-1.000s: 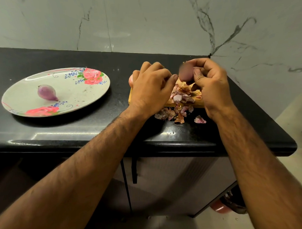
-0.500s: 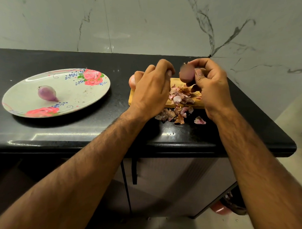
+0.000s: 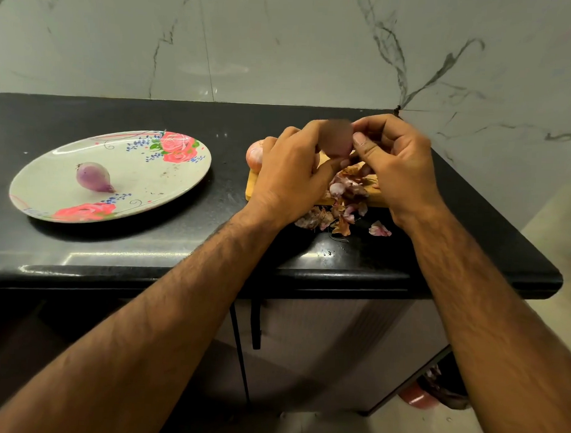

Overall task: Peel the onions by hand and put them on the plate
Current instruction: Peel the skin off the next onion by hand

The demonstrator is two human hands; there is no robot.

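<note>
Black counter [image 3: 114, 249]; left hand [image 3: 288, 180] and right hand [image 3: 399, 165] hold blurred purplish onion [image 3: 338, 141].

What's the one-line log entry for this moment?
step: peeling; left hand, right hand: grip held onion; plate: peeled onion; cutting board: skins; third onion: by board

A pale marble wall [image 3: 283, 44] with dark veins rises behind the glossy black desk [image 3: 184, 115]. Below stands a grey cabinet [image 3: 321, 347] with a black handle [image 3: 256, 325]; light floor [image 3: 555, 232] shows at right.
</note>
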